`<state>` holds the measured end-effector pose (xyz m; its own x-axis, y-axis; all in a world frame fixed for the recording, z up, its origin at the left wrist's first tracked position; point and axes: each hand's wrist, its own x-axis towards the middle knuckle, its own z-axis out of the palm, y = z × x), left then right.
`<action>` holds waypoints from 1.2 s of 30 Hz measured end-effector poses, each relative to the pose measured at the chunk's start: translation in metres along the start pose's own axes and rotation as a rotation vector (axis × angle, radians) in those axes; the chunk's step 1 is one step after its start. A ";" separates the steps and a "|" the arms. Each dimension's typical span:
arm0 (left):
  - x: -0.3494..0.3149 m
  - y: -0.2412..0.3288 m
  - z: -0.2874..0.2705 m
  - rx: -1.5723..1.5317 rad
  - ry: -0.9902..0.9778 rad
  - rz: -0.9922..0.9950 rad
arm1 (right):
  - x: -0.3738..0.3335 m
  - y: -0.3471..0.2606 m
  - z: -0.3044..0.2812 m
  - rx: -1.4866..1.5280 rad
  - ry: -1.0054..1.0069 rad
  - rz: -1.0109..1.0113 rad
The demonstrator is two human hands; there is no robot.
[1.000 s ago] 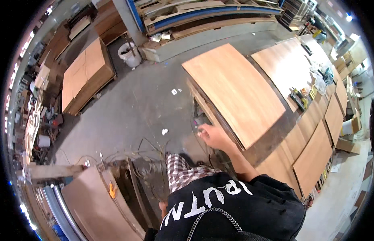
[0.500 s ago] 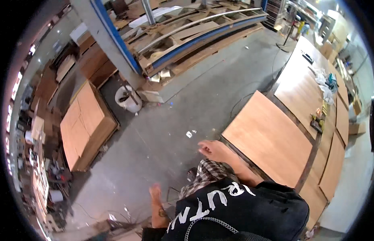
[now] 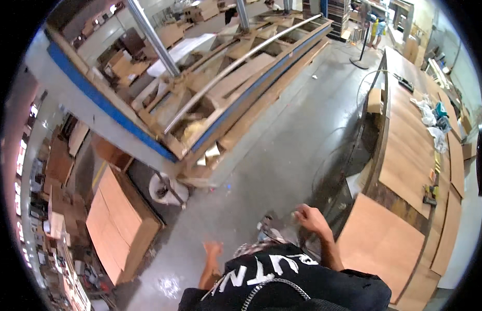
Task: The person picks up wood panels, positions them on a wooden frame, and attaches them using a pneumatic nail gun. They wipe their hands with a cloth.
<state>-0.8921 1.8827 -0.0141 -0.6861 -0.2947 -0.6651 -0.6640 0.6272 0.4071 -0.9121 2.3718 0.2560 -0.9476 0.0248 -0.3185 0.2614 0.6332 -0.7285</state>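
Observation:
My left hand (image 3: 213, 250) hangs low over the grey floor, touching nothing I can see; its fingers are blurred and I cannot tell how they are held. My right hand (image 3: 312, 218) is raised in front of my body with its fingers curled in, and nothing shows in it. Nearest to it is a loose light plywood sheet (image 3: 382, 230) on the long low work surface at the right. Further along that surface lie a larger brown sheet (image 3: 409, 155) and a yellow-black cordless drill (image 3: 430, 195).
A stack of wooden panels (image 3: 119, 220) stands on the left, beside a white bucket (image 3: 169, 191). Ahead is a wooden frame rack with a blue edge (image 3: 261, 85). Plastic bags (image 3: 432, 124) lie on the right-hand surface. A cable loops over the floor beside it.
The view has moved forward and turned, so the rack looks nearer and the plywood sheet sits lower right. My right hand has swung away from beside the sheet's edge.

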 end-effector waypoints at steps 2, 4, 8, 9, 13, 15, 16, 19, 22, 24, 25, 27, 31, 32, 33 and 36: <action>0.021 -0.005 -0.020 0.297 -0.018 0.070 | 0.044 -0.009 -0.021 -0.004 0.169 -0.056; 0.055 -0.045 -0.049 -0.299 -0.043 -0.114 | 0.083 -0.025 -0.046 0.054 0.190 -0.085; 0.063 0.061 -0.010 -0.535 -0.099 -0.330 | 0.153 -0.014 -0.104 -0.035 0.312 -0.055; 0.072 0.075 -0.014 -0.482 -0.155 -0.364 | 0.175 -0.018 -0.113 -0.049 0.301 -0.070; 0.149 0.163 0.011 -0.300 -0.328 -0.384 | 0.267 -0.025 -0.163 -0.013 0.194 -0.026; 0.204 0.230 0.022 -0.197 -0.388 -0.342 | 0.315 -0.021 -0.188 -0.093 0.173 -0.018; 0.233 0.269 0.032 -0.136 -0.419 -0.308 | 0.337 -0.021 -0.207 -0.068 0.159 0.019; 0.323 0.407 0.066 0.034 -0.460 -0.158 | 0.389 -0.016 -0.268 -0.069 0.194 0.071; 0.426 0.564 0.079 0.235 -0.372 0.048 | 0.428 0.001 -0.322 0.116 0.353 0.071; 0.462 0.704 0.109 0.362 -0.291 0.317 | 0.440 0.047 -0.352 0.178 0.508 0.245; 0.468 0.775 0.129 0.420 -0.237 0.532 | 0.441 0.078 -0.365 0.183 0.560 0.378; 0.518 0.871 0.104 0.074 -0.165 0.783 | 0.470 0.107 -0.391 0.078 0.575 0.395; 0.485 1.048 0.197 -0.092 -0.318 0.688 | 0.483 0.193 -0.473 0.144 0.715 0.621; 0.487 1.074 0.208 -0.090 -0.334 0.667 | 0.493 0.219 -0.496 0.069 0.744 0.628; 0.491 1.098 0.211 0.191 -0.341 0.752 | 0.505 0.246 -0.519 -0.005 0.775 0.637; 0.492 1.117 0.238 0.396 -0.459 0.483 | 0.538 0.281 -0.615 0.067 0.829 0.680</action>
<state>-1.9010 2.6098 -0.0355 -0.6230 0.3516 -0.6988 -0.1069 0.8467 0.5213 -1.4611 3.0385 0.2528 -0.4217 0.8893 -0.1770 0.7666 0.2454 -0.5934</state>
